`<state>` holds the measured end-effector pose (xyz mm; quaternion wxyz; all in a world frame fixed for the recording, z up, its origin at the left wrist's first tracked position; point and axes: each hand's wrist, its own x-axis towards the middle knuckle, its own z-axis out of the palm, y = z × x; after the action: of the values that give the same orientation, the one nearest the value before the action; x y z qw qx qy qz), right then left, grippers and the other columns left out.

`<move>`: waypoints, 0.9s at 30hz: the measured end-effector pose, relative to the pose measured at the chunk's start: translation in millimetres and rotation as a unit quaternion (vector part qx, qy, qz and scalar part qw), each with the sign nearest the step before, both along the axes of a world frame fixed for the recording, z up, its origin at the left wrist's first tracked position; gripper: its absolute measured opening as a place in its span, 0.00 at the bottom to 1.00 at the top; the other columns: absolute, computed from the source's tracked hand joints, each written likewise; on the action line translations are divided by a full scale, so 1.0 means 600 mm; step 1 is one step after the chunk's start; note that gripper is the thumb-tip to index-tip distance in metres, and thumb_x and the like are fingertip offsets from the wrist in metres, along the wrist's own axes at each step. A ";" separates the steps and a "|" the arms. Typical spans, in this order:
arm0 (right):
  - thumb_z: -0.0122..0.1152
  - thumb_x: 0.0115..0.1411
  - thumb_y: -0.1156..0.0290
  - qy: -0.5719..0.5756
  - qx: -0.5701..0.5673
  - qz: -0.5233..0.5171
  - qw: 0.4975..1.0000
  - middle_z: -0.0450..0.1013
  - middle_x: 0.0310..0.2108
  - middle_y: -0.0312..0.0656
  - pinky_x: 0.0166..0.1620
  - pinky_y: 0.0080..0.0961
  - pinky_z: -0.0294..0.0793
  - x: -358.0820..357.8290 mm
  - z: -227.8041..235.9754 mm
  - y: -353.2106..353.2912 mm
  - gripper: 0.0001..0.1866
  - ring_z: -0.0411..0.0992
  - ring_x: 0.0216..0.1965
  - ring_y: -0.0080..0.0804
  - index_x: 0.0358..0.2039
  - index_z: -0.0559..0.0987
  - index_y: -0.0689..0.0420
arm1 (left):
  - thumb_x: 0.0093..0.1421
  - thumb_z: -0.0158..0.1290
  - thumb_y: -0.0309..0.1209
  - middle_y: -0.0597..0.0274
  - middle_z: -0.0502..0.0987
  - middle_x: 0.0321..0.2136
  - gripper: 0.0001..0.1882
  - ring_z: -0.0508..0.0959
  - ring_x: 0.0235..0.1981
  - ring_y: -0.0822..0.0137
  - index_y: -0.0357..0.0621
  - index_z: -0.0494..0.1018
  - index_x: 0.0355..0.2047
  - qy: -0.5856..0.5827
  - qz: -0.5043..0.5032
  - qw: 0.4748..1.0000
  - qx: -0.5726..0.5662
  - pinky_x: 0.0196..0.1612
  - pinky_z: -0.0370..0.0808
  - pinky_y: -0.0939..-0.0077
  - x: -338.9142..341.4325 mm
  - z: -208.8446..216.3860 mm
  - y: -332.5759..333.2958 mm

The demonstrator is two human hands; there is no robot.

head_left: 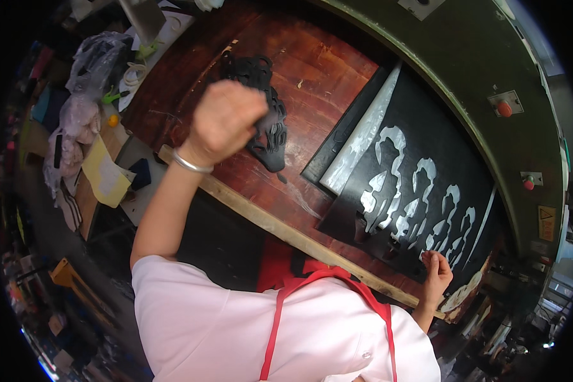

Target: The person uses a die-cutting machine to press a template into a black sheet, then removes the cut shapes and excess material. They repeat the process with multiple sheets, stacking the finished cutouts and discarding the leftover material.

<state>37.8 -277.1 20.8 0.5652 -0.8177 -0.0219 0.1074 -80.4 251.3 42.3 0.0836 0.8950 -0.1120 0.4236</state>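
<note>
I have the blurred bare left hand [228,120] partly hiding a stack of curvy, flat black cut pieces [276,137], which reaches beyond its fingers; I cannot tell its grip. The bare right hand [437,272], fingers bent, is at the near edge of a flat black sheet with wavy cut-outs [449,160], spreading ahead of it; whether it pinches, I cannot tell.

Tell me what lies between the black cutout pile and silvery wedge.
Head view: reddish-brown wooden tabletop beside the pile, then a black sheet edge.
</note>
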 end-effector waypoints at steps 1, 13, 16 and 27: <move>0.56 0.64 0.73 -0.004 -0.007 0.009 1.000 0.77 0.32 0.41 0.45 0.24 0.77 -0.001 -0.002 0.002 0.09 0.76 0.35 0.26 0.37 0.79 0.67 | 0.42 0.58 0.19 0.56 0.79 0.35 0.16 0.79 0.38 0.57 0.40 0.75 0.34 0.045 -0.031 0.998 -0.014 0.48 0.74 0.60 -0.006 -0.038 -0.014; 0.59 0.61 0.72 -0.033 -0.135 -0.044 0.989 0.77 0.25 0.34 0.33 0.18 0.72 -0.025 -0.047 0.030 0.07 0.70 0.28 0.15 0.31 0.81 0.63 | 0.46 0.63 0.36 0.48 0.72 0.38 0.18 0.72 0.41 0.48 0.37 0.74 0.33 0.277 -0.012 0.957 -0.089 0.46 0.69 0.56 0.009 -0.093 -0.067; 0.61 0.58 0.71 -0.056 -0.155 -0.061 0.984 0.77 0.19 0.38 0.26 0.22 0.73 -0.058 -0.081 0.026 0.08 0.74 0.22 0.18 0.27 0.81 0.62 | 0.49 0.58 0.24 0.53 0.74 0.31 0.09 0.74 0.34 0.52 0.39 0.75 0.33 0.188 -0.043 0.974 -0.119 0.38 0.70 0.61 0.085 -0.050 -0.097; 0.61 0.58 0.56 -0.032 -0.196 0.141 0.970 0.78 0.22 0.40 0.30 0.28 0.77 -0.108 -0.193 -0.037 0.14 0.78 0.26 0.32 0.30 0.80 0.54 | 0.46 0.56 0.16 0.52 0.75 0.35 0.14 0.75 0.37 0.52 0.36 0.75 0.35 -0.049 -0.225 0.972 -0.037 0.40 0.74 0.63 0.412 0.254 -0.363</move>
<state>-27.1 -299.4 -94.8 0.3716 -0.9043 -0.1341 0.1618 166.9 33.5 194.5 0.2044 0.8214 -0.2983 0.4411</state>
